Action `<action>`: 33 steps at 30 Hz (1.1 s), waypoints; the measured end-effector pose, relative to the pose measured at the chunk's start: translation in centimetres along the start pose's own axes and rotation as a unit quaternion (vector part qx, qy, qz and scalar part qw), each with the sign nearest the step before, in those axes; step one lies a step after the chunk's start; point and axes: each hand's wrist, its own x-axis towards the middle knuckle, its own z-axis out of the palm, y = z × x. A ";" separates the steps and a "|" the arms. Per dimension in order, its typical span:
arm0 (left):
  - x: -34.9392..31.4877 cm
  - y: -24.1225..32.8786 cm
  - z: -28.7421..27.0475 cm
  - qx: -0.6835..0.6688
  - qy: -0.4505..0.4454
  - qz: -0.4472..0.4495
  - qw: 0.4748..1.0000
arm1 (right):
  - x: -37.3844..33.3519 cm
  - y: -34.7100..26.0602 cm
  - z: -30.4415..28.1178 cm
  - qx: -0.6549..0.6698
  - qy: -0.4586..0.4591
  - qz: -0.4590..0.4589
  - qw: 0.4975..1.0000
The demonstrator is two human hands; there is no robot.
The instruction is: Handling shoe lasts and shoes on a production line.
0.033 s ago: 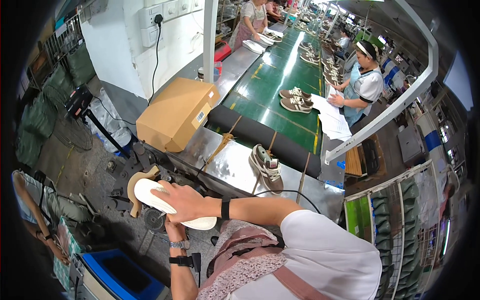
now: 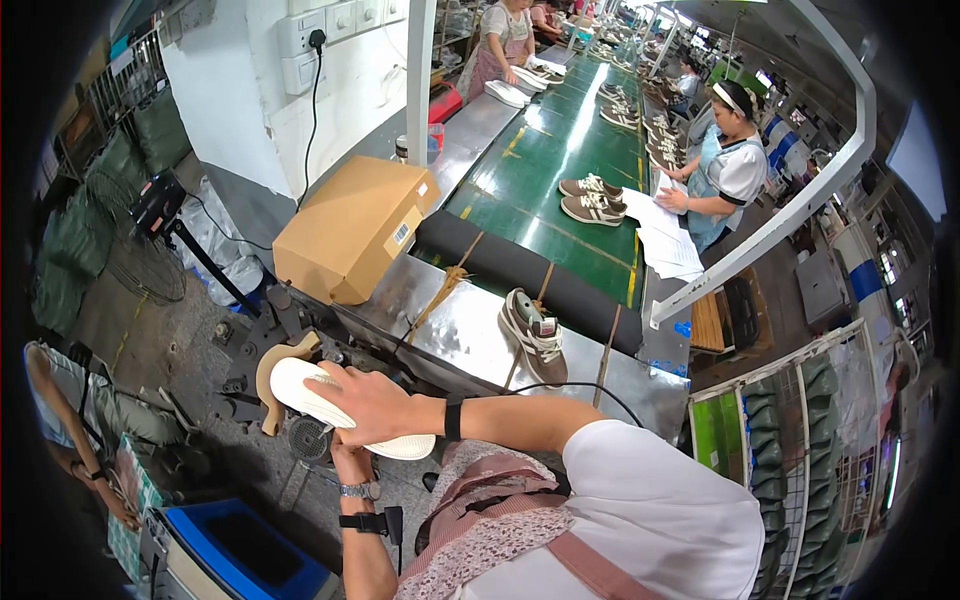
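Note:
A white shoe sole (image 2: 304, 393), with a textured heel end, lies across my two hands. My right hand (image 2: 372, 402) is closed over its middle from above, fingers pointing to the left. Below it, my left hand (image 2: 350, 459) reaches up against the sole's near side; most of its fingers are hidden behind the sole and the right hand. The sole's rounded far end lies against or just above a curved tan pad (image 2: 268, 380) on a dark machine (image 2: 245, 352). A round ribbed dark part (image 2: 308, 438) shows just beneath the sole.
A cardboard box (image 2: 345, 235) and a brown sneaker (image 2: 533, 340) stand on the metal table at the green conveyor's (image 2: 520, 220) end. A pair of brown sneakers (image 2: 592, 202) sits on the belt. Co-workers stand along both sides. A blue-topped unit (image 2: 240, 545) is at lower left.

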 end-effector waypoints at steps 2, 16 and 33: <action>0.1 -0.1 -0.5 0.011 -0.017 -0.005 1.000 | -0.5 -0.1 0.3 -0.004 0.041 -0.012 0.999; -1.2 0.8 -0.7 0.088 -0.064 0.091 0.990 | -3.5 -0.1 -0.3 0.033 0.130 -0.015 0.991; -13.7 4.8 -2.3 0.565 -0.084 0.226 0.789 | -6.8 7.4 8.2 0.856 -0.125 0.269 0.423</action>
